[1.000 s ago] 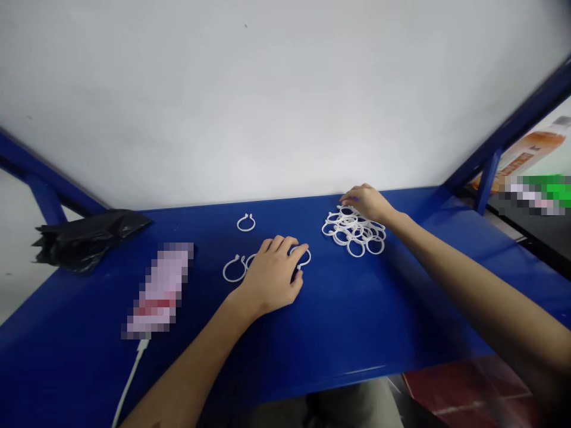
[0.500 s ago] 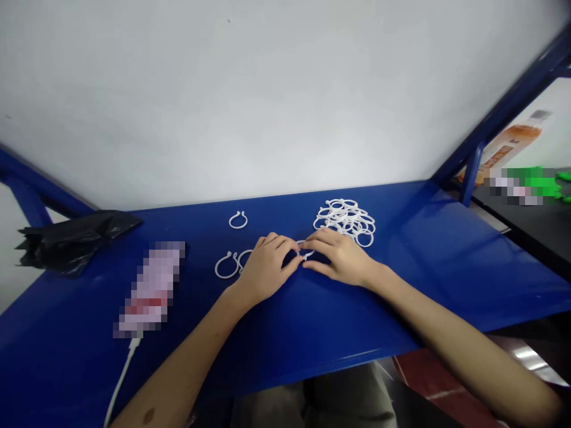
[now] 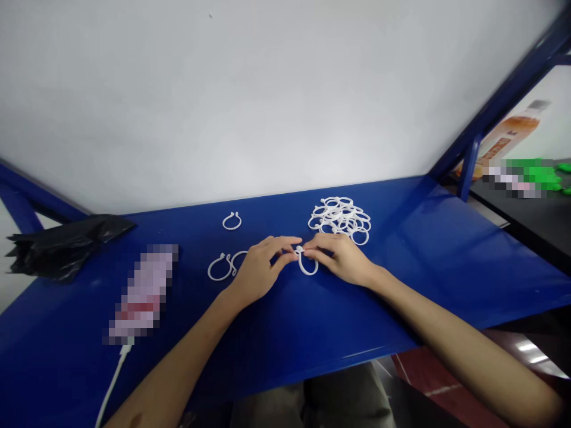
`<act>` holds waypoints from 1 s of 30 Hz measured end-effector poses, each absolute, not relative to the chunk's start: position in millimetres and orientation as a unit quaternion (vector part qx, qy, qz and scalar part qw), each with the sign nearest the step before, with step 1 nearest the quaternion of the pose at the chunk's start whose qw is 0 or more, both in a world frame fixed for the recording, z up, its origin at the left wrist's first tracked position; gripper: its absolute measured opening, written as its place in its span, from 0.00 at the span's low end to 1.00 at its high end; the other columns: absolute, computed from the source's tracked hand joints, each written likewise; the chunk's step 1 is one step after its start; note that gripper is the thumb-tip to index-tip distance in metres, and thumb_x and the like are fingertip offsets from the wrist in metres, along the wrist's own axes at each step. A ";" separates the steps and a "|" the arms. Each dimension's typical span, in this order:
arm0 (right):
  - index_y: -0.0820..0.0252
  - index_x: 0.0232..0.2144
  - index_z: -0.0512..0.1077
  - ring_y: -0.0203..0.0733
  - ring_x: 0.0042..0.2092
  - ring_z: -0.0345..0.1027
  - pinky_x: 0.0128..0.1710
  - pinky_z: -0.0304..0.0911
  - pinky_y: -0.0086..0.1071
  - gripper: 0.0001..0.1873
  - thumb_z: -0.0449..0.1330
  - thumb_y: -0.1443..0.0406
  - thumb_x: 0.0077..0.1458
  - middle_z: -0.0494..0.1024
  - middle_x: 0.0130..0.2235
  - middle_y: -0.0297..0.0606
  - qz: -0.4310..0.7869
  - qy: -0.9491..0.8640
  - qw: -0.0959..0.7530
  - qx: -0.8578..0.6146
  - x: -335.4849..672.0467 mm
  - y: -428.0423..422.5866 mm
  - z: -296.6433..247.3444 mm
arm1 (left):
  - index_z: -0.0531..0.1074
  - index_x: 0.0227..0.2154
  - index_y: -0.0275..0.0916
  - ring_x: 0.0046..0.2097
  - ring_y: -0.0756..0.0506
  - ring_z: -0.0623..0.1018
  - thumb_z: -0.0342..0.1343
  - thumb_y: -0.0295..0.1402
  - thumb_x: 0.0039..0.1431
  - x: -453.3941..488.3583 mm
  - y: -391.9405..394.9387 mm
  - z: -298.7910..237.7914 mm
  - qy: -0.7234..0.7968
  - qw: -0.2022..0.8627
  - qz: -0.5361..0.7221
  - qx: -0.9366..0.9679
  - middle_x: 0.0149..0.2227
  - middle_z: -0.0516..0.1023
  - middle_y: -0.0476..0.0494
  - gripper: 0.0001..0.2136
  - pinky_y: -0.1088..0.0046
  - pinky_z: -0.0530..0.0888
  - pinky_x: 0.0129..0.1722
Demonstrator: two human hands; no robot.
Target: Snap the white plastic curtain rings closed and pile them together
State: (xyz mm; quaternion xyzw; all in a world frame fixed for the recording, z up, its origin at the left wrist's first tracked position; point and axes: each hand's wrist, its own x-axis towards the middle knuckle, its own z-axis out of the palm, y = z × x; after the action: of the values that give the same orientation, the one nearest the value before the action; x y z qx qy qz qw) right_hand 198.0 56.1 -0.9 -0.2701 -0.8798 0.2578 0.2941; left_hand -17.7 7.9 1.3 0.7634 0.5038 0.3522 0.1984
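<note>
Both my hands meet at the middle of the blue table. My left hand and my right hand pinch the two ends of one white plastic ring, which hangs between the fingertips just above the table. Behind my right hand lies a pile of several white rings. To the left of my left hand lie two rings side by side, and a single ring lies farther back.
A blurred-out flat object with a white cable lies at the left front. A crumpled black bag sits at the far left edge. A white wall rises behind the table. An orange bottle stands beyond the blue frame post at the right.
My right hand came back from the pile of rings to meet my left hand. Both hands now hold one ring, lifted and turned so its loop shows between the fingertips.
</note>
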 end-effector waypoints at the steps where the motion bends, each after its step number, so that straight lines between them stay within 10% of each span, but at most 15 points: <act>1: 0.57 0.42 0.77 0.39 0.39 0.74 0.41 0.69 0.34 0.12 0.55 0.60 0.67 0.81 0.38 0.38 0.257 -0.884 0.287 -0.266 198.1 56.3 -1.7 | 0.75 0.44 0.47 0.38 0.48 0.78 0.57 0.32 0.64 -17.1 7.3 1.6 0.494 0.192 0.350 0.772 0.38 0.81 0.52 0.07 0.69 0.74 0.44; 30: 0.59 0.39 0.76 0.35 0.33 0.76 0.34 0.69 0.28 0.09 0.56 0.64 0.66 0.80 0.33 0.36 0.392 -0.840 0.309 -0.214 195.4 42.3 5.7 | 0.70 0.25 0.42 0.30 0.49 0.73 0.47 0.37 0.71 -10.7 3.5 -14.2 0.420 0.016 0.408 0.810 0.27 0.78 0.51 0.18 0.68 0.66 0.36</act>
State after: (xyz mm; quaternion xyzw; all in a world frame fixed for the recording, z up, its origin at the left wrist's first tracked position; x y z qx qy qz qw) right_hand 195.4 42.3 5.7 -0.2138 -0.8399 0.3917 0.3090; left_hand -10.7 3.5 -14.2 0.8102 0.4201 0.4084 0.0164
